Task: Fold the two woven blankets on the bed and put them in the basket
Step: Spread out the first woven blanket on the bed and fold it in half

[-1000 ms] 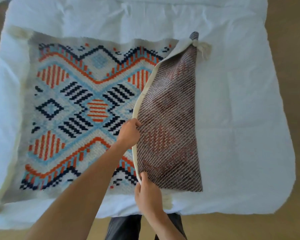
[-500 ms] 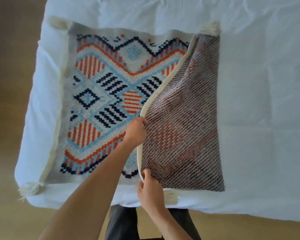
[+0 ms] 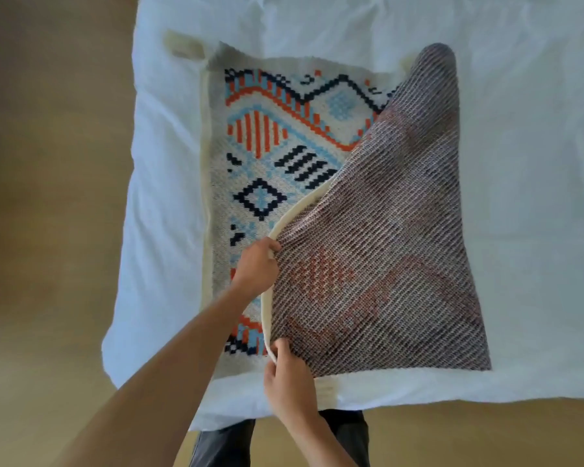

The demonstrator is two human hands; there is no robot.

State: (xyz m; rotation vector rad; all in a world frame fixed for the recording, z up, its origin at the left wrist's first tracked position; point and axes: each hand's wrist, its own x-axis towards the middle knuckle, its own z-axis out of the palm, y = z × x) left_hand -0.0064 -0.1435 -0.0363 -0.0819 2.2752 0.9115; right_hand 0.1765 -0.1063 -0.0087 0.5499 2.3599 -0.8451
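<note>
The cream edge (image 3: 266, 318) of the woven blanket (image 3: 260, 139) is pinched by left hand (image 3: 255, 264) and, nearer, right hand (image 3: 289, 379), seemingly to square the flap (image 3: 385, 247) right of both grips.

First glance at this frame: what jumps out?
The woven blanket, bold orange, navy and pale-blue pattern, lies on white bedding. Its right half is turned over, showing a dull greyish underside. The left hand and right hand both grip its cream edge near the front.
</note>
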